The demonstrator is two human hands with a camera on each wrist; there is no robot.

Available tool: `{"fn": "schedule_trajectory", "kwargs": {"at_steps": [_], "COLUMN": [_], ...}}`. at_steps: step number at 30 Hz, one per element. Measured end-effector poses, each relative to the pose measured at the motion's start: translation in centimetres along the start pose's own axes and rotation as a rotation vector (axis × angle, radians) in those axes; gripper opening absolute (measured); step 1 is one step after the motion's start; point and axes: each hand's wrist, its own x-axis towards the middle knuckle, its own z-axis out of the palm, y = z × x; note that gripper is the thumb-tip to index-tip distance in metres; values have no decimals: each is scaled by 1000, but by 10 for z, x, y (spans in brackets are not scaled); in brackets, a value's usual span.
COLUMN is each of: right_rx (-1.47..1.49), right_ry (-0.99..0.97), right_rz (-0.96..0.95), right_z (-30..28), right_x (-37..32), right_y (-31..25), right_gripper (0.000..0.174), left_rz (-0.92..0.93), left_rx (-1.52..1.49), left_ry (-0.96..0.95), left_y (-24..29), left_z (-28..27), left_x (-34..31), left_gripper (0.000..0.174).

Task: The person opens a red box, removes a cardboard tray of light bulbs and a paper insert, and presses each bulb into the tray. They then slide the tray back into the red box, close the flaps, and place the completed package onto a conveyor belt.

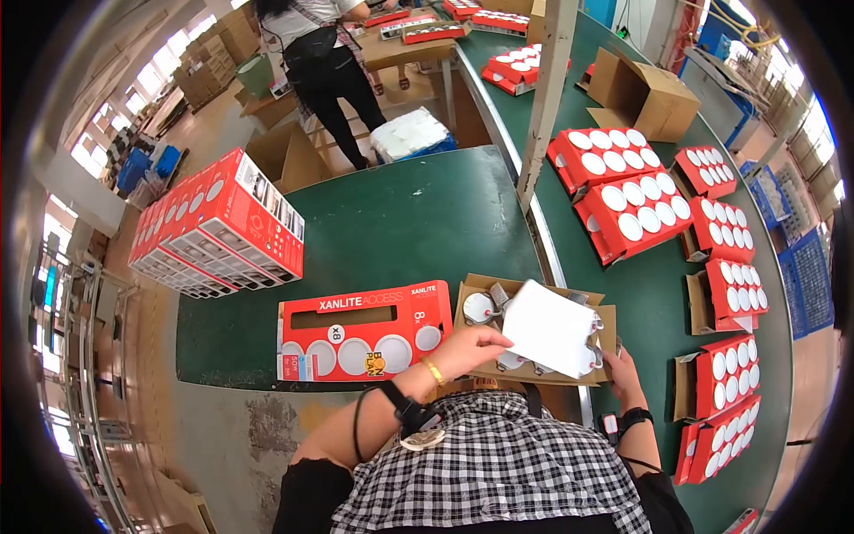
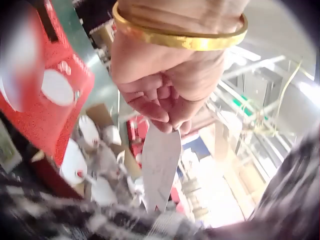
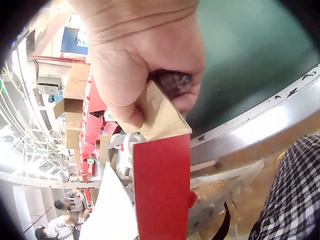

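My left hand [image 1: 470,349] pinches the edge of a white sheet of paper [image 1: 550,327] between thumb and fingertips. The sheet lies tilted over an open cardboard box [image 1: 608,327], covering most of its inside. Round white-faced lamps [image 1: 478,308] show around the paper's edges. At the box's right end, my right hand [image 1: 625,374] grips the cardboard wall. The right wrist view shows its thumb inside the bare cardboard flap [image 3: 162,117], above the red outer side [image 3: 162,190]. Left of the box lies a red XANLITE carton piece [image 1: 405,329] with a cut-out window.
Red printed cartons [image 1: 258,218] stand stacked at the table's left. Several red packs [image 1: 633,209] with white discs line the green surface [image 1: 632,298] on the right. A metal post [image 1: 544,107] rises beyond the box. Another person [image 1: 329,76] stands at the far side.
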Motion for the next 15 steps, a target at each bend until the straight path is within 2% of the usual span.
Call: {"fn": "schedule_trajectory", "kwargs": {"at_steps": [1, 3, 4, 5, 6, 8, 11, 13, 14, 15], "right_rx": [16, 11, 17, 13, 13, -7, -10, -19, -20, -19], "right_ry": [15, -1, -24, -26, -9, -7, 6, 3, -2, -9], "right_rz": [7, 4, -5, 3, 3, 9, 18, 30, 22, 10], "right_z": [0, -6, -8, -8, -7, -4, -3, -5, -7, -8], "right_x": [-3, -1, 1, 1, 0, 0, -2, 2, 4, 7], "right_y": [-1, 3, 4, 4, 3, 2, 1, 3, 6, 8], "right_gripper": [39, 39, 39, 39, 39, 39, 39, 40, 40, 40], "left_rz": [151, 293, 197, 256, 189, -69, -104, -338, -332, -241], "left_rx": [63, 117, 53, 202, 154, 1, -84, 18, 17, 473], "left_ry": [90, 201, 266, 371, 474, 641, 673, 701, 705, 739], "left_y": [4, 12, 15, 4, -2, -31, -88, -100, -109, -119], "left_z": [-9, -42, -59, -79, -92, -117, -147, -154, -156, -159], "left_x": [-9, -44, -66, -89, -111, -153, -196, -212, -215, -214], "left_gripper": [21, 18, 19, 21, 22, 23, 23, 20, 20, 18]}}
